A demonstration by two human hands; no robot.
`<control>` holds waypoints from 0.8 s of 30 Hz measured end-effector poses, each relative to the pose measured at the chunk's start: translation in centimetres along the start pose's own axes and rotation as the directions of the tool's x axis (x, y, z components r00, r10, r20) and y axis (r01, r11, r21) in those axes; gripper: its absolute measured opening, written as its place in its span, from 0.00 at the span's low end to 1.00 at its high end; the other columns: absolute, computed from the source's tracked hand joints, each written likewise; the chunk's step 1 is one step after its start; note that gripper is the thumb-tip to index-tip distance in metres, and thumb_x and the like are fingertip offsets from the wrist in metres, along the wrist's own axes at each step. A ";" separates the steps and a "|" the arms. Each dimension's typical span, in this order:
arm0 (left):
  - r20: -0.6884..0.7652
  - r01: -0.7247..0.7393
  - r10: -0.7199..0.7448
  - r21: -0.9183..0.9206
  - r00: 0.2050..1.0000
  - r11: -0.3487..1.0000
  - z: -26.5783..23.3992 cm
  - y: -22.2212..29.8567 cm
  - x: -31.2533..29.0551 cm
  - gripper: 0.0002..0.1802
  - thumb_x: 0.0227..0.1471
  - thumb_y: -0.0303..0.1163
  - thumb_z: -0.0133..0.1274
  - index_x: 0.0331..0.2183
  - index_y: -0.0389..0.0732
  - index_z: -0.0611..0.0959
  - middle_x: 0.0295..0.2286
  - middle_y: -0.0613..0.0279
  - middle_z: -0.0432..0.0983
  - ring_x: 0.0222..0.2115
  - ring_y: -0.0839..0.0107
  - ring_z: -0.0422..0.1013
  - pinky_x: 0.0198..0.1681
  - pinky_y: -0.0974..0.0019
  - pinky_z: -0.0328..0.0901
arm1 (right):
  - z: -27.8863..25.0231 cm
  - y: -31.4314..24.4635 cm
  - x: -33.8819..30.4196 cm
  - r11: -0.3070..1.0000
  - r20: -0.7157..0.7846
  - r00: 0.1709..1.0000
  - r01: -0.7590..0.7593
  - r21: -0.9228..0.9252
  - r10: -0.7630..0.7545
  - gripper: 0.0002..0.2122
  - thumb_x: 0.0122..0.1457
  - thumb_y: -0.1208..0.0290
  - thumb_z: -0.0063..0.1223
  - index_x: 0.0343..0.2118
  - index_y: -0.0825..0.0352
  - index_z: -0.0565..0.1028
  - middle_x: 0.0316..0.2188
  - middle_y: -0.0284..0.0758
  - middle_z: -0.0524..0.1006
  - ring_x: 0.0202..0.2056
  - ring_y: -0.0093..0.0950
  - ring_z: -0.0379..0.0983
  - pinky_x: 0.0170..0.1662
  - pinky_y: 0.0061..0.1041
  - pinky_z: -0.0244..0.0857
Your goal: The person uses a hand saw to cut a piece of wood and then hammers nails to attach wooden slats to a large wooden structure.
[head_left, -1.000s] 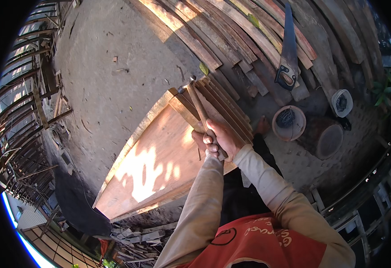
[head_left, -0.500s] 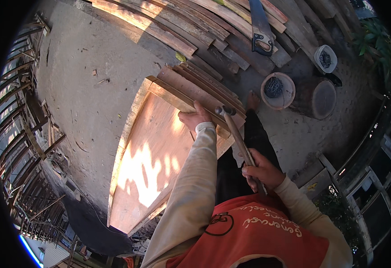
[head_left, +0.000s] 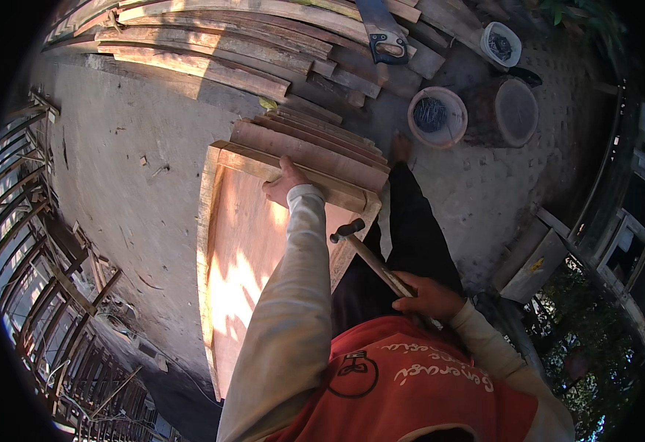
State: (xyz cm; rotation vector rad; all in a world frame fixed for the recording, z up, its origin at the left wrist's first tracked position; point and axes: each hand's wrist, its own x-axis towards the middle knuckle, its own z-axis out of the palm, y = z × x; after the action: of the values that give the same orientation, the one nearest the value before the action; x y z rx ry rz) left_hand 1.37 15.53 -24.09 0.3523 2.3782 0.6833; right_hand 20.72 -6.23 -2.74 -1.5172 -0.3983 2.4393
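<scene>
While left hand (head_left: 284,184) stays planted, hammer (head_left: 370,259) has drawn back.

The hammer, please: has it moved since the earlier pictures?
Yes. The hammer, gripped by the right hand, has come back from the stacked slats toward the person's body.

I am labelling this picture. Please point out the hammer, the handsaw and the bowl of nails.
hammer (head_left: 347,230): head view, on its metal head.
handsaw (head_left: 387,46): head view, on its handle.
bowl of nails (head_left: 415,127): head view, on its rim.
</scene>
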 end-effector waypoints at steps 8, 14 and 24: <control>-0.056 0.072 -0.073 -0.018 0.996 0.997 3.3 2.8 0.9 0.42 0.48 0.47 0.57 0.53 0.22 0.68 0.48 0.34 0.71 0.45 0.42 0.74 0.51 0.47 0.71 | 0.0 0.9 5.9 0.940 0.189 0.981 0.099 -0.327 -0.037 0.30 0.62 0.65 0.50 0.66 0.70 0.58 0.33 0.42 0.77 0.28 0.27 0.76 0.34 0.29 0.72; -0.020 0.078 -0.078 -0.034 0.997 0.996 3.8 3.6 1.4 0.45 0.46 0.48 0.56 0.55 0.22 0.67 0.46 0.34 0.72 0.44 0.42 0.74 0.51 0.46 0.70 | -0.2 -3.9 7.1 0.995 -0.091 0.991 -0.099 -0.030 0.095 0.31 0.63 0.65 0.49 0.67 0.71 0.57 0.30 0.38 0.77 0.21 0.26 0.74 0.27 0.31 0.70; -0.048 0.088 -0.091 -0.045 0.995 0.995 4.5 2.8 3.2 0.44 0.48 0.42 0.56 0.60 0.26 0.62 0.49 0.37 0.72 0.43 0.45 0.77 0.46 0.51 0.78 | -0.2 -4.0 8.3 0.995 -0.236 0.971 -0.056 -0.085 0.035 0.31 0.64 0.66 0.49 0.68 0.70 0.58 0.25 0.38 0.78 0.18 0.25 0.72 0.26 0.29 0.69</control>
State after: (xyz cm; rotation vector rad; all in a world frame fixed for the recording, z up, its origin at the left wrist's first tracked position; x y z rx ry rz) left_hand 2.04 20.86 -27.15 0.2110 2.4068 0.7080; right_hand 17.51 0.35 -8.34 -1.8469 -0.4368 2.2661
